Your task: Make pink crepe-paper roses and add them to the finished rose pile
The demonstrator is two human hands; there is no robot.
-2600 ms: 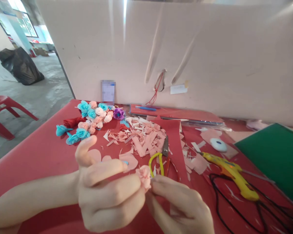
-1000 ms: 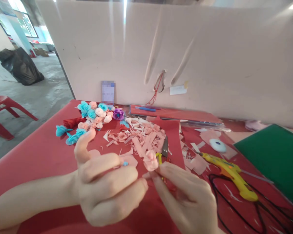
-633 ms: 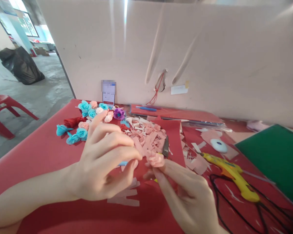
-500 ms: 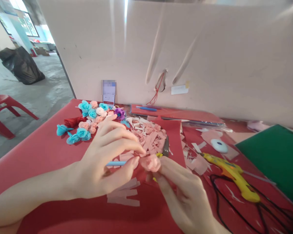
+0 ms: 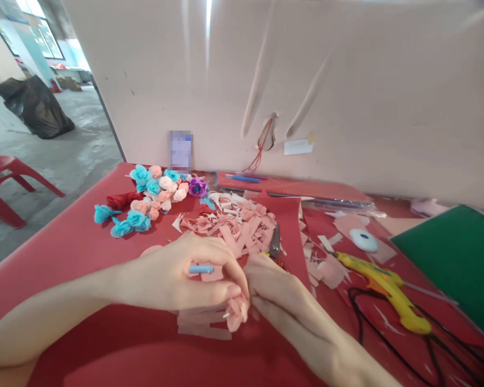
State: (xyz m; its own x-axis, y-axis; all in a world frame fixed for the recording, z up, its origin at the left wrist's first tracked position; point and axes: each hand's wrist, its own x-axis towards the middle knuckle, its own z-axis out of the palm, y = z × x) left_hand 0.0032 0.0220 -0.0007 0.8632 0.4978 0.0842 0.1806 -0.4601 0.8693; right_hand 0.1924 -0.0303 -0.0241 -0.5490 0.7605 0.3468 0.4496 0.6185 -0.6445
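Low over the red table (image 5: 116,352), my two hands meet. The thumb and bent fingers of my left hand (image 5: 185,277) pinch a small pink paper flower (image 5: 237,314), which faces down. Close against it on the right, my right hand (image 5: 276,287) is closed with its back turned up; its fingertips are hidden. A light blue stick (image 5: 200,269) shows through the gap beside my left thumb. Under my hands lie pale pink paper strips (image 5: 204,330). Just beyond my right hand is a dark tool handle (image 5: 274,242) with a bit of yellow.
A heap of pink paper scraps (image 5: 246,220) lies ahead. Finished paper flowers (image 5: 153,188) cluster at the left back. On the right are a yellow glue gun (image 5: 387,285) with its black cord, a white oval object (image 5: 363,240) and a green sheet (image 5: 452,263). A phone (image 5: 180,153) leans against the panel.
My left fingers have come down from above and closed on the flower. My right hand has turned over, and the flower has tipped downward and moved slightly lower and left.
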